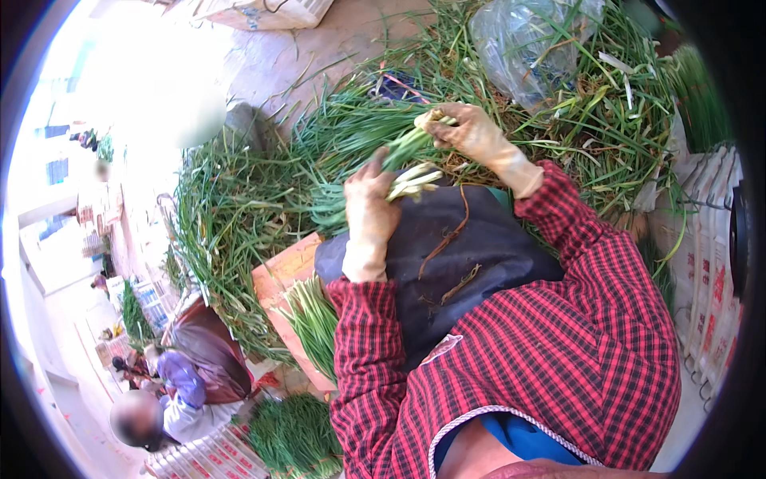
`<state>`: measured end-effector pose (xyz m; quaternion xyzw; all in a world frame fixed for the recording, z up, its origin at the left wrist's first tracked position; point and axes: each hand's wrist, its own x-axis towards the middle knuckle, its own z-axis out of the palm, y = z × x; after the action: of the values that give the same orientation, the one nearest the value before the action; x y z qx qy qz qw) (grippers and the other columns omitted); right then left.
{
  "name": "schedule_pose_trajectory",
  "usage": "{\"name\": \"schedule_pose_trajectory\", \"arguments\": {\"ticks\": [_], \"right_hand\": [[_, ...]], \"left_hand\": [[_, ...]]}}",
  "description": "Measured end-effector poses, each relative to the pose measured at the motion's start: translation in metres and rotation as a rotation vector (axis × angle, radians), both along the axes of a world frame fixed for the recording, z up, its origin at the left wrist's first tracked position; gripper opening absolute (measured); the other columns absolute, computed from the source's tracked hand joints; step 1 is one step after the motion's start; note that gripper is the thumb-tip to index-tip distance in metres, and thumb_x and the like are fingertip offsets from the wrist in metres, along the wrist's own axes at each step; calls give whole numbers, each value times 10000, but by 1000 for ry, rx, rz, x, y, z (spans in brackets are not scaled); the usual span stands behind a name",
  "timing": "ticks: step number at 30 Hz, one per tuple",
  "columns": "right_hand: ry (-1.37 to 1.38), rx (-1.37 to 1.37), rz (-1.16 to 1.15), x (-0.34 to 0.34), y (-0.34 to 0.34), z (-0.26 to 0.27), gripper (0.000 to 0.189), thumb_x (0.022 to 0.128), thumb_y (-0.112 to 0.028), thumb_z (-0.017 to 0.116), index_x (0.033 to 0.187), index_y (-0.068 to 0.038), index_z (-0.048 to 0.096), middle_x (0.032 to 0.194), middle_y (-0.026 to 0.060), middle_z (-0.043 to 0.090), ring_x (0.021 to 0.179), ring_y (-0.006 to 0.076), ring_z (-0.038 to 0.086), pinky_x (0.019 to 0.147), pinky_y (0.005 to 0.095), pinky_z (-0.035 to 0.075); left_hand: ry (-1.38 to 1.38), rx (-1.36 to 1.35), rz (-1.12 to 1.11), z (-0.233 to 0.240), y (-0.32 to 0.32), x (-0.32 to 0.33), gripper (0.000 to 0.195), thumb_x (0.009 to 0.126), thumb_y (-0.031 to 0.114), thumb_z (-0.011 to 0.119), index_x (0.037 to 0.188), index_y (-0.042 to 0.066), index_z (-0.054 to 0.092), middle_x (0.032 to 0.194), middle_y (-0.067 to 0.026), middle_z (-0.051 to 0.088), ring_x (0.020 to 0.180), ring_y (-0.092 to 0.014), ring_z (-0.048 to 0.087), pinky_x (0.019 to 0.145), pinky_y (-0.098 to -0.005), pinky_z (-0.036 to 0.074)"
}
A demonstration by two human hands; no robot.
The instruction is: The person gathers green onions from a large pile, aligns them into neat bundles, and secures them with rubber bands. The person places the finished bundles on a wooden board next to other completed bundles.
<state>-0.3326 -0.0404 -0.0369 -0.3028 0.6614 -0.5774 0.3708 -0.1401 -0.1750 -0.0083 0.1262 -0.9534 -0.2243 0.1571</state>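
Observation:
My left hand (371, 218), in a soiled pale glove, is shut on a small bunch of green allium stalks (413, 182), pale ends facing right. More stalks (407, 146) run from beside its fingertips to my right hand (476, 135). That hand, gloved too, pinches them near their pale ends. Both hands are above the dark apron (431, 233) across my lap, where some brown, withered scraps (446, 245) lie. By my left forearm, a trimmed bunch of stalks (311, 323) rests on a wooden board (281, 269).
Loose green leaves (239, 221) are heaped ahead and left. A clear plastic bag (526, 54) lies on the heap at upper right. White crates (709, 257) stand at right. A person (191, 383) sits at lower left near stacked green bundles (293, 431).

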Motion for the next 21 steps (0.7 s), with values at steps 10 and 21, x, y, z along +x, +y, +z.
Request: {"name": "schedule_pose_trajectory", "arguments": {"ticks": [10,21], "right_hand": [[337,-333,163,51,-37,30,176,833,-130,684,1000,-75,688,897,88,695,838,228,679,720,362,527],[255,409,257,-77,-81,-165,467,838,-374,719,1115,-1,665,1053,140,688,966,242,642,846,355,506]], "left_hand": [[179,516,187,3,-2,8,354,763,-31,721,1086,16,586,1019,-127,674,904,-250,670,779,-330,545],[-181,118,238,-2,7,1,308,589,243,793,866,142,700,733,-115,667,778,-343,658,714,-445,520]]}}
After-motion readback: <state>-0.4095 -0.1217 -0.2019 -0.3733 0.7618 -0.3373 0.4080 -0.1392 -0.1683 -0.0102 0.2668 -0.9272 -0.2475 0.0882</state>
